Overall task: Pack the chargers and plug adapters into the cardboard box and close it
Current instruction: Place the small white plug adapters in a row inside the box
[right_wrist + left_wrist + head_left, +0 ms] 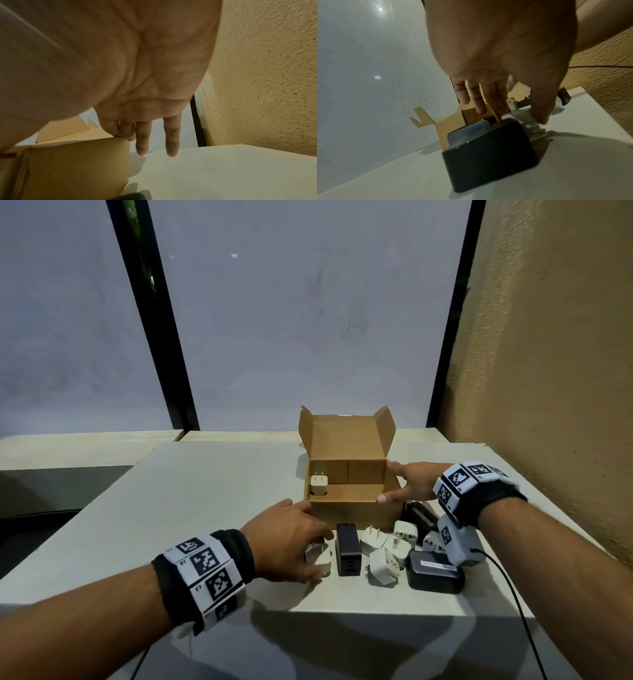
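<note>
The cardboard box (356, 513) stands open on the table with its lid up, and one white charger (319, 484) is inside at the left. My right hand (399, 483) holds the box's right wall (77, 159), thumb at the front corner and fingers curled over the rim (120, 133). My left hand (310, 553) pinches a white charger (323, 559) on the table in front of the box; its prongs (511, 102) show between thumb and fingers. A black charger (348, 549) lies just right of it.
Several white plug adapters (385, 563) and two black chargers (435, 575) (421, 515) lie in front of the box's right half. A textured wall (548, 371) closes the right side. The table's front edge (376, 613) is near. A cable (513, 597) trails from my right wrist.
</note>
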Available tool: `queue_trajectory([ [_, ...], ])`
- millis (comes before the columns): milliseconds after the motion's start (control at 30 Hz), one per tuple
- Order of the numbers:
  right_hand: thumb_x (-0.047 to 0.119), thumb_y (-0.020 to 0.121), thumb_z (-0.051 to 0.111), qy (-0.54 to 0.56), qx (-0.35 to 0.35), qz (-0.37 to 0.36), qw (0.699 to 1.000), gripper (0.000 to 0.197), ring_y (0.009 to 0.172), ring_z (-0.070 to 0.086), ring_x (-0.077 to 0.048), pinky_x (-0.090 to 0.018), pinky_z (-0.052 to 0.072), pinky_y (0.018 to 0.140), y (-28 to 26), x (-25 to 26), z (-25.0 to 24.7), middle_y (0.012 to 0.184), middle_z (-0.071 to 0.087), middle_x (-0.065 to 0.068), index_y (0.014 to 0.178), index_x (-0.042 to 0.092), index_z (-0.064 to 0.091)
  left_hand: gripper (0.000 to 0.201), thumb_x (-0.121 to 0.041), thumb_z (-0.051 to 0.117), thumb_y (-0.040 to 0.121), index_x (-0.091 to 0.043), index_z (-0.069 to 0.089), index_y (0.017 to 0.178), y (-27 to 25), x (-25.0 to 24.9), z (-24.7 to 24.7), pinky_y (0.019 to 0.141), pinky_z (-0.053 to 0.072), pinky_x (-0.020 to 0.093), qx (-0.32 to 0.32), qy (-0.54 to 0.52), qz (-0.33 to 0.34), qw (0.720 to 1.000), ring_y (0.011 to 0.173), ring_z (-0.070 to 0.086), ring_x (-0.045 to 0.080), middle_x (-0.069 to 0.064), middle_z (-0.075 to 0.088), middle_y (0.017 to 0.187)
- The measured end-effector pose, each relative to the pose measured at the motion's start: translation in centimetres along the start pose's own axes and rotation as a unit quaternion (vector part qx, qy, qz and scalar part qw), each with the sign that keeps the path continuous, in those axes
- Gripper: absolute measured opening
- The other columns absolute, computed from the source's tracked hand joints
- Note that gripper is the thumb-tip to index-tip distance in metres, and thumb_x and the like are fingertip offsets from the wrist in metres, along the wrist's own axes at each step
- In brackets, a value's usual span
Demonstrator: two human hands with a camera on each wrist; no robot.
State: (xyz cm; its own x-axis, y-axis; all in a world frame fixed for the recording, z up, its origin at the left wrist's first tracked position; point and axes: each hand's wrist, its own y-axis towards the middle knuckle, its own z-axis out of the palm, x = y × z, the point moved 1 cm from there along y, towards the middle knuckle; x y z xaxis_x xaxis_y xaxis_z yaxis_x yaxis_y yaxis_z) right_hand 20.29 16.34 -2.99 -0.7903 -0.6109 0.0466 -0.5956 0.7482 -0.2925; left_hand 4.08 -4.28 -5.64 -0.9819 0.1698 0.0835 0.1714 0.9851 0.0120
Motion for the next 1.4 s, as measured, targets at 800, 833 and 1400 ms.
queue_trajectory([
  [800, 0.073, 0.079, 0.050, -0.049, -0.018, -0.064, 0.997, 0.087, 0.115, 0.058, -0.028, -0.040, 0.045, 0.098, 0.8, -0.2, 0.1, 0.126, 0.062, -0.012, 0.141, 0.012, 0.040, 0.045, -0.023, 0.078, 0.078, -0.018, 0.062, 0.119, 12.7, 6.1, -2.5, 0.085, 0.050, 0.021, 0.000, -0.126, -0.078, 0.989, 0.104, 0.061, 0.014, -0.002, 0.065, 0.117],
  [833, 0.074, 0.078, 0.050, -0.053, -0.018, -0.067, 0.996, 0.088, 0.113, 0.058, -0.028, -0.041, 0.046, 0.098, 0.8, -0.2, 0.1, 0.124, 0.063, -0.012, 0.140, 0.012, 0.041, 0.044, -0.023, 0.078, 0.078, -0.020, 0.061, 0.120, 13.3, 6.1, -2.3, 0.084, 0.049, 0.021, 0.008, -0.122, -0.082, 0.989, 0.103, 0.060, 0.014, -0.002, 0.065, 0.116],
  [1400, 0.077, 0.075, 0.049, -0.050, -0.028, -0.105, 0.993, 0.091, 0.113, 0.059, -0.027, -0.041, 0.048, 0.096, 1.6, -0.7, 0.2, 0.126, 0.063, -0.009, 0.140, 0.013, 0.044, 0.017, -0.035, 0.064, 0.073, -0.021, 0.067, 0.083, 16.0, 5.5, 0.3, 0.067, 0.060, 0.033, 0.090, -0.044, -0.151, 0.984, 0.072, 0.064, 0.017, -0.001, 0.064, 0.084],
])
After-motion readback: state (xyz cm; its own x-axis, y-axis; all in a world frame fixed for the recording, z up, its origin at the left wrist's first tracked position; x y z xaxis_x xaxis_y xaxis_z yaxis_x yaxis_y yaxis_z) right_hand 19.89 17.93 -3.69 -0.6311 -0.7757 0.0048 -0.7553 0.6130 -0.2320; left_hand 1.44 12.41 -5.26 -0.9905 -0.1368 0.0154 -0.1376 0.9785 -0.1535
